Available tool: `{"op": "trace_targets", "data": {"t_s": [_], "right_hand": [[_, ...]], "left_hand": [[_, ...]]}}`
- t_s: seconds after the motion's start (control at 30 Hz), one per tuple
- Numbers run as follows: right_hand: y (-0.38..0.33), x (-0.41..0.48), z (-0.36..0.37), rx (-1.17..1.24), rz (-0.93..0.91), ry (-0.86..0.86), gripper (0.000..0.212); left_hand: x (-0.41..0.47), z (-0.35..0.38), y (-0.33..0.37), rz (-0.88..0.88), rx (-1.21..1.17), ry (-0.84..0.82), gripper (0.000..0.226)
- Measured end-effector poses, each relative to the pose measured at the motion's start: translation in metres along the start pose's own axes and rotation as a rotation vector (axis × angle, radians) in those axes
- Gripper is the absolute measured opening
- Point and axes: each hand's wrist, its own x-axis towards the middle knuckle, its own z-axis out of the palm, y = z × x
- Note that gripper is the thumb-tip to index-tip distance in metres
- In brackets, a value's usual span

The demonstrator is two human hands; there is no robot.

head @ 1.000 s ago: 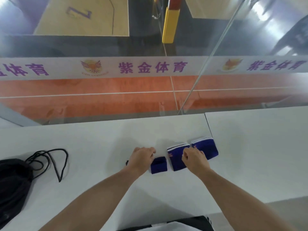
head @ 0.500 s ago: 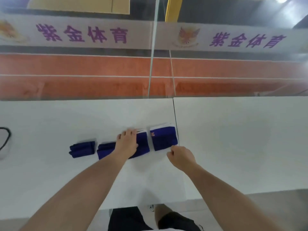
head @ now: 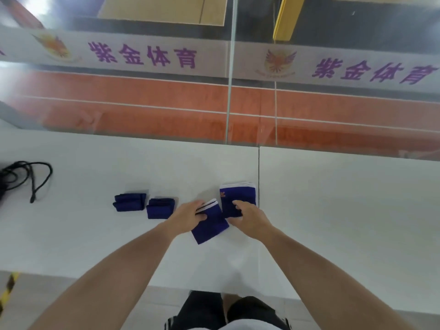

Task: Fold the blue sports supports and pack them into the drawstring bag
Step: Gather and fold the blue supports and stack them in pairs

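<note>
The left hand held the white-trimmed end of a tilted blue fabric sports support. Its fingers were bent over that end and the thumb lay on the cloth. The rest of the piece ran back from the fingertips toward the person, flat on the white table top. The right hand had bent fingers on the near part of an upright blue fabric support with an orange logo. Whether they pinched it or only pressed could not be told.

A small folded dark-blue support lay just left of the left fingers, and another folded dark-blue support lay past it. The black drawstring cord lay well apart, farther left, with the bag itself almost wholly out of view.

The two pieces under the fingertips met edge to edge, so pulling one was likely to skew the other. The layered white edges looked ready to fan open if the fingers let go before the fold was pressed flat. The logo piece lay against the seam between the table tops, beyond the right fingertips, and an edge could catch there. The bag was far from both hands, so a loosely held bundle might spring open on the way.
</note>
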Motion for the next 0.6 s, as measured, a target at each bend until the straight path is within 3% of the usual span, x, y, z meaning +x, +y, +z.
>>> {"op": "trace_targets", "data": {"t_s": [0.07, 0.1, 0.23, 0.33, 0.4, 0.47, 0.53, 0.6], "right_hand": [[-0.006, 0.005, -0.007, 0.122, 0.004, -0.083, 0.077], [-0.01, 0.006, -0.012, 0.184, -0.005, -0.117, 0.071], [-0.014, 0.014, -0.028, 0.273, -0.029, -0.044, 0.008], [-0.004, 0.02, -0.038, 0.385, 0.069, 0.04, 0.005], [0.012, 0.026, -0.039, 0.482, 0.144, 0.076, 0.012], [0.025, 0.033, -0.037, 0.529, 0.207, 0.107, 0.014], [0.028, 0.038, -0.038, 0.522, 0.232, 0.146, 0.016], [0.028, 0.042, -0.04, 0.45, 0.256, 0.166, 0.017]], "left_hand": [[-0.001, -0.013, 0.014, 0.049, -0.043, -0.074, 0.019], [-0.001, -0.019, 0.022, 0.063, -0.053, -0.103, 0.017], [0.012, -0.029, 0.055, 0.086, -0.098, -0.013, 0.02], [0.024, -0.02, 0.066, -0.072, -0.396, 0.156, 0.048], [0.032, -0.009, 0.068, -0.227, -0.723, 0.114, 0.056], [0.041, 0.006, 0.067, -0.336, -0.892, 0.063, 0.046], [0.048, 0.019, 0.067, -0.32, -0.848, 0.107, 0.023], [0.053, 0.029, 0.067, -0.276, -0.73, 0.156, 0.017]]}}
